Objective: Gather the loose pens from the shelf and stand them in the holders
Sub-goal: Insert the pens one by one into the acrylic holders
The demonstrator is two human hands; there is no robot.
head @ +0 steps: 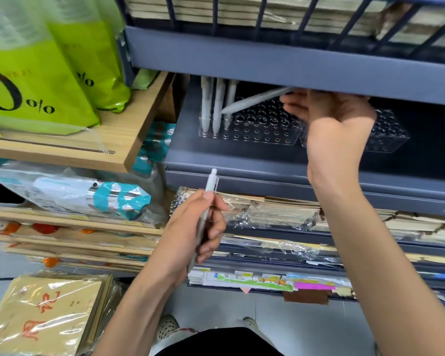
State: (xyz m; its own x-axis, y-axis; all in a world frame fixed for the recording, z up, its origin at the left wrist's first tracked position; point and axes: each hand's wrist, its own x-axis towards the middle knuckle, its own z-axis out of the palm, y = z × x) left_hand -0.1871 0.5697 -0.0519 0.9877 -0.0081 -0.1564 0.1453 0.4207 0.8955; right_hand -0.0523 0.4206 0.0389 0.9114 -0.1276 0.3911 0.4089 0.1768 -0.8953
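Head view of shop shelving. Your right hand is raised under the lip of the upper blue-grey metal shelf, fingers curled round the top end of a slim white plastic pen. That pen slants down-left, w/ its tip just beside the standing pens, over the clear acrylic holder drilled w/ rows of round holes. Can't tell if the tip is inside a hole.

Three white upright pens stand side by side in the holder's left-most holes. The holder sits on the dark blue-grey middle shelf, back from the front edge. A 2nd clear drilled holder sits just right of it, partly hidden behind your right wrist.

Your left hand is lower, in front of the middle shelf's front edge. Its fingers wrap round a white click pen, button end up, approx. upright.

Below are stacks of film-wrapped paper notebooks. To the left is a light wooden shelf w/ lime-green plastic bags on it.
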